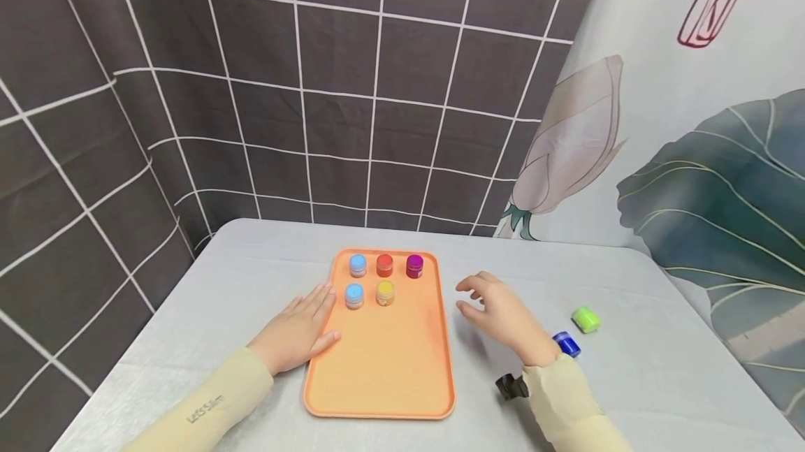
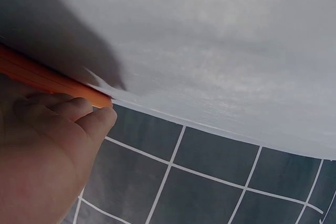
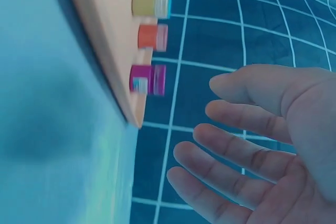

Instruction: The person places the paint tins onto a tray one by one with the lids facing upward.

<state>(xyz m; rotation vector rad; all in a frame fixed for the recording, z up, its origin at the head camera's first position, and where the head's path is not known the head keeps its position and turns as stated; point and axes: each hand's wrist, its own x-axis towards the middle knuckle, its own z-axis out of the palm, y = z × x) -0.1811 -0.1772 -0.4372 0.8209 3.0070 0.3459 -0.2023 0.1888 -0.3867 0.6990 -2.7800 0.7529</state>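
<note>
An orange tray (image 1: 383,368) lies on the table with several small paint jars at its far end. A light blue jar (image 1: 358,265), a red jar (image 1: 384,265) and a purple jar (image 1: 414,266) form the back row. In front of them stand another light blue jar (image 1: 354,295) and a yellow jar (image 1: 386,293). My left hand (image 1: 298,330) rests on the tray's left edge, fingers straight, thumb over the rim. To the right of the tray, my right hand (image 1: 499,312) hovers over the table with loosely bent fingers (image 3: 226,140) and nothing in them.
Right of my right forearm, a blue jar (image 1: 567,344) and a bright green jar (image 1: 585,319) lie on their sides on the pale tabletop (image 1: 660,368). Dark gridded cloth (image 1: 339,117) hangs behind the table, and a flower-patterned cloth (image 1: 666,89) hangs at the right.
</note>
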